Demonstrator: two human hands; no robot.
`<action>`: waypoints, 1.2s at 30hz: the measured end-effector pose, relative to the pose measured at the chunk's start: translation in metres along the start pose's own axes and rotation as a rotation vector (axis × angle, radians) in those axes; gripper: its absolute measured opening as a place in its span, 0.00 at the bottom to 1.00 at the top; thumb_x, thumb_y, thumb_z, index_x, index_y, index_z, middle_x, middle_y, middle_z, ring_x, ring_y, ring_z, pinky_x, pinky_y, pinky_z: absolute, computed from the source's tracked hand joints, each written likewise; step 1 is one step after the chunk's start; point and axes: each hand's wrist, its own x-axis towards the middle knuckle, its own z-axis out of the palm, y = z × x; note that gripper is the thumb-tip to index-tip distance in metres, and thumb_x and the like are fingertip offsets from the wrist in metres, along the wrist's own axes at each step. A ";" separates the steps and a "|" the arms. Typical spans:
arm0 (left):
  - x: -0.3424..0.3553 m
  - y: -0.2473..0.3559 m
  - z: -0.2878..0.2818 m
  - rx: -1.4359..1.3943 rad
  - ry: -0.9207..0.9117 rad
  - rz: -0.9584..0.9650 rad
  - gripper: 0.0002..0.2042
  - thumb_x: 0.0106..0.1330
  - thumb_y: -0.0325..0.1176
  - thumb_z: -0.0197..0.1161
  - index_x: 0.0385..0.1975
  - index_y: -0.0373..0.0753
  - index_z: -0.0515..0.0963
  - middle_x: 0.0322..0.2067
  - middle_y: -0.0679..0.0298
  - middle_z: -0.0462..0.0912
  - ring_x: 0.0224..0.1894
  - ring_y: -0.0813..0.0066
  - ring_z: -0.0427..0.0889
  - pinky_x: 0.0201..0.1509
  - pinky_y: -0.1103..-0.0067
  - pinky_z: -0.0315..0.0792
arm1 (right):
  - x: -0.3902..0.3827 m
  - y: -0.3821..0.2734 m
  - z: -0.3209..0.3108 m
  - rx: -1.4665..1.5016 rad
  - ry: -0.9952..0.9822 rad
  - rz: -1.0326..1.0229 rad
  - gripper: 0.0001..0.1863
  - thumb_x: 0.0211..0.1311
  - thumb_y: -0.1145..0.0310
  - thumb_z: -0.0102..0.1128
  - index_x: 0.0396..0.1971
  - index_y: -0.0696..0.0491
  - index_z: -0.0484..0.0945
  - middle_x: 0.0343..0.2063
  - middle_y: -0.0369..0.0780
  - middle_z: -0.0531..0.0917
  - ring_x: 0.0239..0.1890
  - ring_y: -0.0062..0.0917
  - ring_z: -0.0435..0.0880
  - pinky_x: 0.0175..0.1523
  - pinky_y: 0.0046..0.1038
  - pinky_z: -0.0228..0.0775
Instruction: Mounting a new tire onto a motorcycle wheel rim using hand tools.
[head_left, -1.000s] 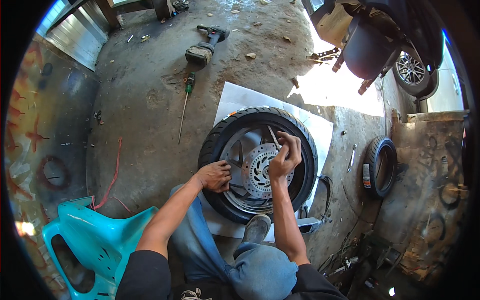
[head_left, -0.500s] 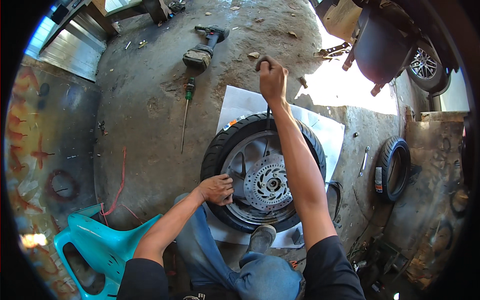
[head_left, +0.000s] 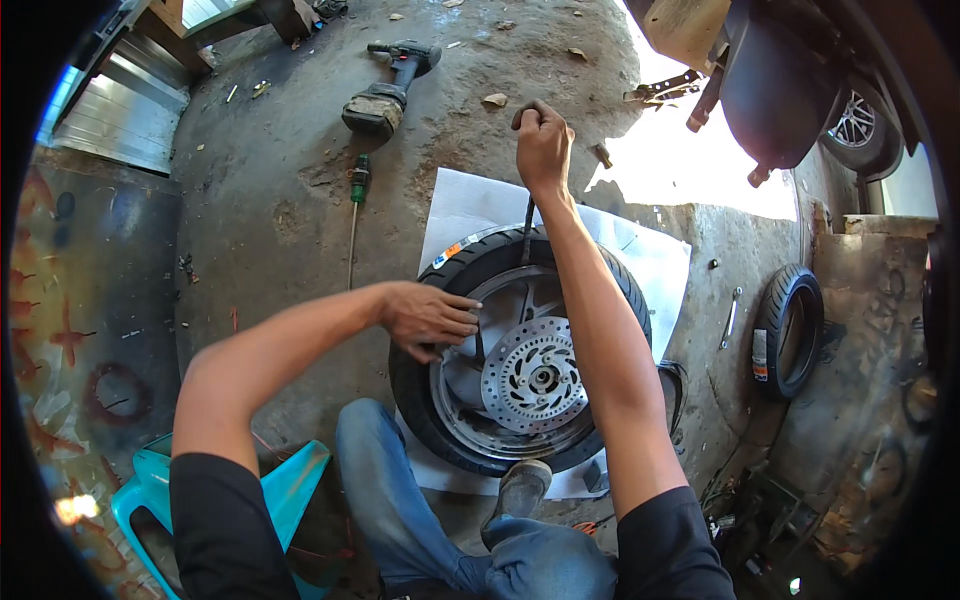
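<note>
A motorcycle wheel with a silver rim (head_left: 478, 432), a drilled brake disc (head_left: 510, 398) and a black tyre (head_left: 412, 395) lies flat on a white sheet (head_left: 655, 258). My right hand (head_left: 545, 150) is closed in a fist beyond the wheel's far edge, around the end of a dark tyre lever (head_left: 528, 228). The lever's other end reaches the far side of the rim, at the tyre bead. My left hand (head_left: 432, 318) hovers over the tyre's left side, fingers stretched out and holding nothing. My shoe (head_left: 524, 487) rests against the near edge of the tyre.
A cordless impact wrench (head_left: 388, 98) and a green-handled screwdriver (head_left: 359, 185) lie at far left. At right are a spanner (head_left: 731, 317) and a smaller tyre (head_left: 769, 335). A turquoise plastic panel (head_left: 297, 485) sits at near left. A dark vehicle part (head_left: 778, 95) overhangs the far right.
My left hand has lifted off the wheel's left rim and moved away from me, its fingers straightening. My right hand stays on the lever in nearly the same place.
</note>
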 end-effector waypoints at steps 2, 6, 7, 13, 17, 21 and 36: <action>0.022 -0.021 -0.018 -0.056 -0.201 0.088 0.20 0.67 0.49 0.61 0.44 0.37 0.83 0.58 0.48 0.76 0.65 0.52 0.74 0.79 0.53 0.56 | -0.003 0.004 0.004 0.019 0.034 -0.047 0.15 0.65 0.67 0.47 0.30 0.59 0.82 0.20 0.49 0.80 0.24 0.38 0.81 0.38 0.37 0.72; 0.016 -0.031 -0.008 -0.067 -0.054 0.154 0.19 0.66 0.50 0.60 0.38 0.38 0.84 0.57 0.45 0.74 0.63 0.49 0.74 0.80 0.50 0.53 | -0.004 0.002 0.010 0.047 0.038 -0.087 0.15 0.65 0.67 0.47 0.25 0.61 0.79 0.18 0.48 0.78 0.22 0.35 0.79 0.37 0.37 0.71; 0.016 -0.026 -0.007 -0.047 0.046 0.068 0.20 0.66 0.51 0.60 0.37 0.38 0.85 0.55 0.43 0.75 0.61 0.49 0.75 0.80 0.51 0.53 | -0.006 0.002 0.012 0.046 0.011 -0.069 0.15 0.65 0.68 0.47 0.25 0.61 0.79 0.19 0.49 0.78 0.23 0.36 0.80 0.37 0.36 0.71; 0.024 -0.031 0.002 -0.097 -0.209 0.008 0.21 0.62 0.51 0.64 0.32 0.37 0.87 0.43 0.46 0.81 0.56 0.50 0.79 0.78 0.54 0.55 | -0.005 0.004 -0.003 -0.048 0.016 -0.082 0.13 0.67 0.67 0.51 0.33 0.58 0.82 0.23 0.53 0.81 0.28 0.49 0.84 0.38 0.42 0.74; 0.017 -0.030 0.013 -0.143 -0.063 -0.011 0.20 0.59 0.49 0.66 0.27 0.34 0.87 0.37 0.48 0.82 0.51 0.51 0.81 0.77 0.55 0.57 | -0.016 -0.020 -0.040 -0.549 -0.133 -0.198 0.15 0.67 0.61 0.57 0.32 0.58 0.84 0.31 0.49 0.87 0.36 0.46 0.88 0.45 0.45 0.77; 0.021 -0.032 0.012 -0.148 0.022 -0.005 0.15 0.55 0.43 0.67 0.23 0.34 0.83 0.35 0.49 0.81 0.48 0.53 0.82 0.73 0.56 0.62 | -0.025 -0.062 -0.122 -0.870 -0.743 -0.081 0.20 0.72 0.56 0.58 0.37 0.59 0.87 0.31 0.51 0.88 0.37 0.46 0.88 0.48 0.44 0.78; 0.016 -0.031 0.010 -0.157 0.003 -0.008 0.14 0.52 0.42 0.67 0.25 0.34 0.83 0.36 0.50 0.80 0.48 0.53 0.81 0.72 0.54 0.63 | -0.319 0.005 -0.179 -0.123 -0.090 0.753 0.16 0.78 0.61 0.56 0.48 0.61 0.77 0.27 0.42 0.82 0.32 0.21 0.77 0.40 0.30 0.72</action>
